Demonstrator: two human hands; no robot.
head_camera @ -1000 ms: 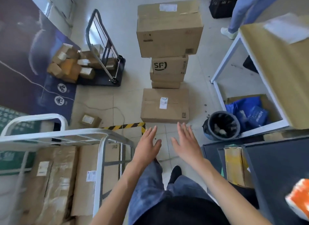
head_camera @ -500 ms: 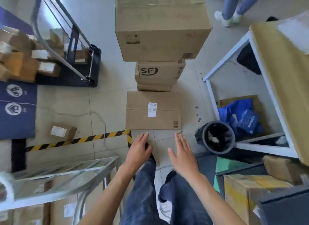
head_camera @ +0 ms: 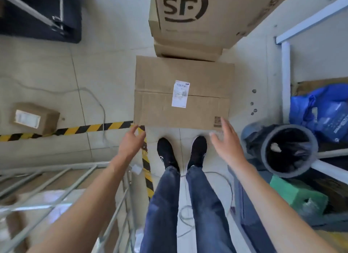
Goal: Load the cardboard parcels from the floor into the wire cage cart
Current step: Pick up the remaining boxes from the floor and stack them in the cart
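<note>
The flat cardboard parcel (head_camera: 160,109) lies on the floor (head_camera: 113,68) just ahead of the person's black shoes (head_camera: 166,153). A white shipping label (head_camera: 180,93), its print too small to read, crosses the parcel's centre seam, and a QR code (head_camera: 217,120) is printed by its near right corner. The left hand (head_camera: 131,141) hovers at the near left corner and the right hand (head_camera: 226,141) over the near right one. Each grip is slack, fingers loosely spread, holding nothing. Behind the parcel, a box marked "SF" (head_camera: 207,13) sits on another box. Left of the parcel runs yellow-black hazard tape (head_camera: 75,129), past a small labelled parcel (head_camera: 35,117). The wire cage cart (head_camera: 62,186) stands at the near left.
</note>
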